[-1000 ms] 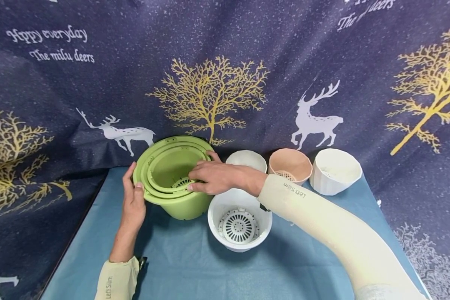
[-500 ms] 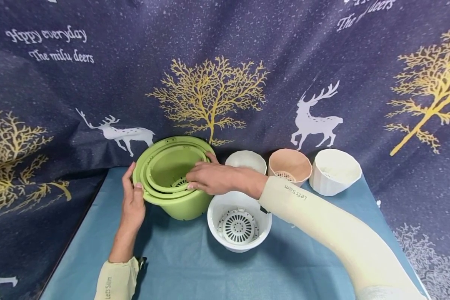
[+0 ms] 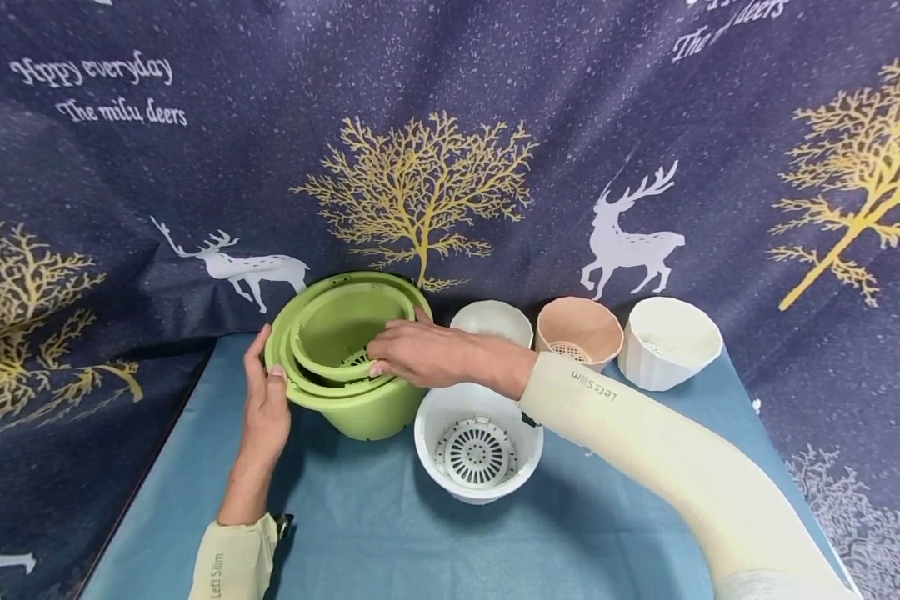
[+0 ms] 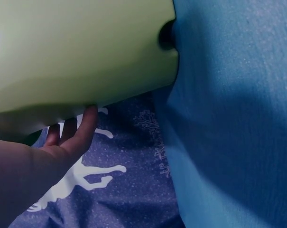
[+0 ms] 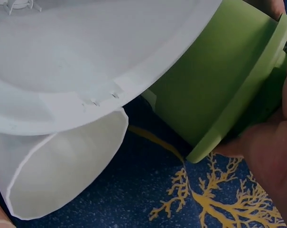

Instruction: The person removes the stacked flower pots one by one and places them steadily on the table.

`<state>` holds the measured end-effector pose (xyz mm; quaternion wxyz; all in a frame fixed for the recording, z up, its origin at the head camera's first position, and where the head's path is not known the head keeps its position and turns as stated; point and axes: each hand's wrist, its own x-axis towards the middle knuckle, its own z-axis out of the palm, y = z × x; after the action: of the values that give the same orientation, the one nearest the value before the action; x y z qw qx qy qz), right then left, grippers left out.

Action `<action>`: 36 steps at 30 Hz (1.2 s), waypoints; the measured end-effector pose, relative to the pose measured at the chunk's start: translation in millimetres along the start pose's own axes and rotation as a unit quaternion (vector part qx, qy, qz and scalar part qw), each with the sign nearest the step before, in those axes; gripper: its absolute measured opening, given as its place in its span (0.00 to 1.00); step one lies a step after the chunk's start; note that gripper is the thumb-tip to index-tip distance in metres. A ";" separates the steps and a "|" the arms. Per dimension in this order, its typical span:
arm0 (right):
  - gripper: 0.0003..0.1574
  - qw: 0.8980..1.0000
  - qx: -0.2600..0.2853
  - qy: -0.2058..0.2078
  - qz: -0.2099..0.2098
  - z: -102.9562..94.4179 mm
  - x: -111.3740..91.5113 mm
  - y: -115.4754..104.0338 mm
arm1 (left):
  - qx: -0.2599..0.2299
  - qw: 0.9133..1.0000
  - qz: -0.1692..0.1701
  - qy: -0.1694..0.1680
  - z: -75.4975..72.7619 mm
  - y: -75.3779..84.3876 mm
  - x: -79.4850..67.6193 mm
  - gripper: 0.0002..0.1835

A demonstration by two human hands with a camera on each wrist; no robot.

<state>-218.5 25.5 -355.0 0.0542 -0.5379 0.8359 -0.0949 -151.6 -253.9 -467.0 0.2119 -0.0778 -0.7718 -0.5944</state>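
Observation:
Two green plant pots stand at the left back of the table, one nested in the other and both tipped toward me. My left hand holds the outer pot by its left rim, thumb on the rim. In the left wrist view that pot's wall fills the top, the fingers underneath. My right hand grips the right rim of the inner pot, whose slotted base is partly hidden by the fingers. A dark gap shows between the two rims at the front. The right wrist view shows the right hand beside the outer pot's rim.
A round white pot with a slotted disc inside stands just right of the green ones. Behind it are a small white pot, a peach pot and a faceted cream pot. A patterned cloth hangs behind the table.
The inner green pot has risen a little within the outer one, and the gap at its front has widened. My right hand has shifted slightly left. My left hand stays put.

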 end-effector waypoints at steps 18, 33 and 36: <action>0.19 0.995 -0.019 0.094 -0.028 -5.7 -3.7 -4.3 | 0.005 1.000 -0.005 0.001 -0.1 0.5 0.8 0.30; 0.18 0.993 -0.036 0.113 -0.025 -17.2 -8.6 -8.8 | -0.008 1.000 0.000 0.002 -0.5 -2.3 1.7 0.30; 0.18 0.992 -0.038 0.119 -0.030 -19.5 -9.3 -9.0 | -0.009 1.000 -0.005 0.001 -0.7 -2.3 1.4 0.30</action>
<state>-210.4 32.3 -334.2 -0.0689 -0.5491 0.8230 -0.1283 -153.5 -255.4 -468.3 0.2087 -0.0752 -0.7667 -0.6024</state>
